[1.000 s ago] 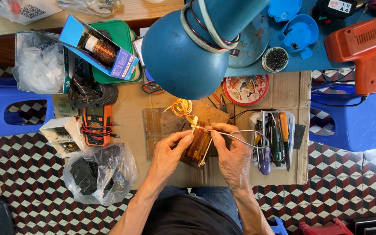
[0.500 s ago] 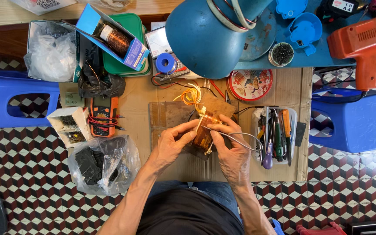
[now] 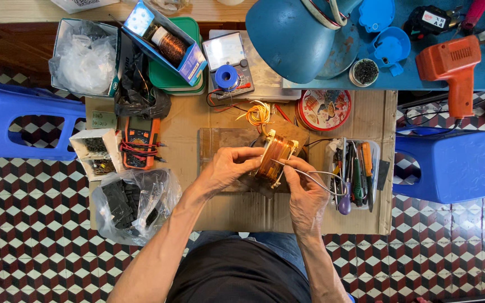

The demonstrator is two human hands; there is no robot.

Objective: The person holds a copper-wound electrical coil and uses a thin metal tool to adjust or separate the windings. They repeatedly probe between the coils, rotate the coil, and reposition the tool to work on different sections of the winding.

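Here, left hand (image 3: pixel 228 168) clamped on copper-wound coil wrapped in amber tape (image 3: pixel 275 157), held just above brown cardboard-covered worktop (image 3: pixel 225 207) to steady it; right hand (image 3: pixel 304 193) fingers pinched together on thin grey wire (image 3: pixel 315 178) leading off rightward.

- The left hand (image 3: pixel 228 167) is covering the near side of the amber tape-wrapped wire coil (image 3: pixel 274 156), so its grip there is not showing fully.
- The big blue metal lamp shade (image 3: pixel 293 36) is hiding part of the worktop (image 3: pixel 237 207) behind it.
- The clear crumpled plastic bag of black parts (image 3: pixel 133 202) is blurring its contents too much to tell them apart.
- The red-handled tool (image 3: pixel 474 12) is running off the top edge.
- The small tools in the clear plastic tray (image 3: pixel 357 171) are overlapping, too small to identify.
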